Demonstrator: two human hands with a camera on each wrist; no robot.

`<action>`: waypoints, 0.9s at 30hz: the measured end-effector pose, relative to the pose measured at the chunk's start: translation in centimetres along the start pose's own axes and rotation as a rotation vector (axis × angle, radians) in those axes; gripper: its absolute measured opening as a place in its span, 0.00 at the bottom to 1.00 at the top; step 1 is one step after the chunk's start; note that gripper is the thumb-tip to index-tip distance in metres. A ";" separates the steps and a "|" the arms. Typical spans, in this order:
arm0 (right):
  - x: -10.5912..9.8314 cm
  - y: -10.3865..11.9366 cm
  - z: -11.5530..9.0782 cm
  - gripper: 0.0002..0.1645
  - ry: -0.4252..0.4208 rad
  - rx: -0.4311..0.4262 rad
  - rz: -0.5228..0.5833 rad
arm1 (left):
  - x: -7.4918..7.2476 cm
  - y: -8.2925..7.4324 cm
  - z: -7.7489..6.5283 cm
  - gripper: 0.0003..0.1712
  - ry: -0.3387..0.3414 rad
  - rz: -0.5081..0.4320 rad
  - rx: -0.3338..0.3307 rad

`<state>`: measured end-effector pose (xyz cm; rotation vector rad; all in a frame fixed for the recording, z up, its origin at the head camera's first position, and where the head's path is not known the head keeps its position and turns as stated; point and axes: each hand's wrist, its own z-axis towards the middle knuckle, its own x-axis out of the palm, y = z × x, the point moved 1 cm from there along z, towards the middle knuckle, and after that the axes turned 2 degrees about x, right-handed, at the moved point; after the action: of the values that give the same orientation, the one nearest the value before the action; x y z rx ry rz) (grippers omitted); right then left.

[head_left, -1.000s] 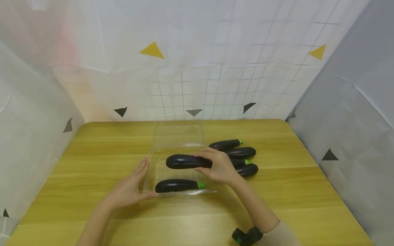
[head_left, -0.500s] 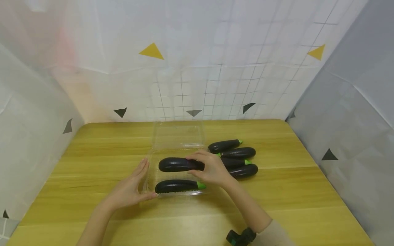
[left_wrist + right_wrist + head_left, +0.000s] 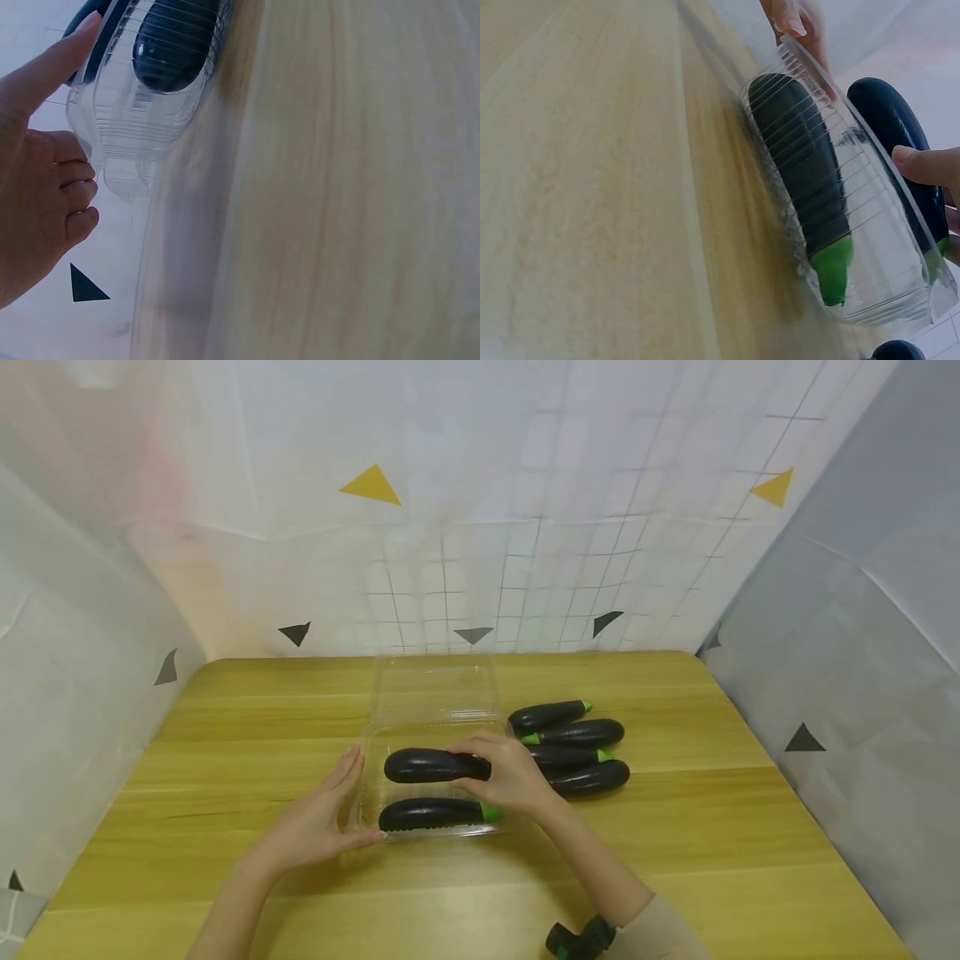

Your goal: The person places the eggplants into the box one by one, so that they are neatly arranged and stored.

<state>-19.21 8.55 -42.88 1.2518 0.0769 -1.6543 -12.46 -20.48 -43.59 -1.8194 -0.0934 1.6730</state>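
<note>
My right hand point(image 3: 504, 774) pinches a dark purple eggplant point(image 3: 423, 766) between thumb and fingers, over the rear part of a clear plastic clamshell container point(image 3: 442, 789). In the right wrist view the held eggplant point(image 3: 889, 112) lies at rim level, its green stem end partly behind the container wall. A second eggplant point(image 3: 429, 814) lies along the container's front side, green stem to the right. My left hand point(image 3: 318, 822) rests on the container's left front corner, fingers straight along the left side, thumb point(image 3: 64, 56) on the front rim.
Several eggplants point(image 3: 588, 778) lie in a group on the wooden table point(image 3: 712, 835), just right of the container. The container's clear lid point(image 3: 435, 685) is folded back toward the rear wall point(image 3: 525, 585). White sheets hang on both sides.
My right hand has moved left and slightly nearer, bringing the eggplant lower over the container, behind the front one. The left hand has stayed in place.
</note>
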 end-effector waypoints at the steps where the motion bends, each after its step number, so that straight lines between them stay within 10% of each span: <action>1: 0.1 -0.1 0.0 0.26 -0.001 -0.003 -0.006 | 0.0 0.0 0.0 0.67 0.001 0.000 -0.002; 27: 1.3 -0.5 -0.1 0.25 0.166 0.071 -0.061 | 0.1 0.1 0.0 0.67 -0.009 -0.002 0.004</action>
<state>-19.38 7.99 -44.14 1.4525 0.1600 -1.6143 -12.45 -20.49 -43.71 -1.8085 -0.0950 1.6788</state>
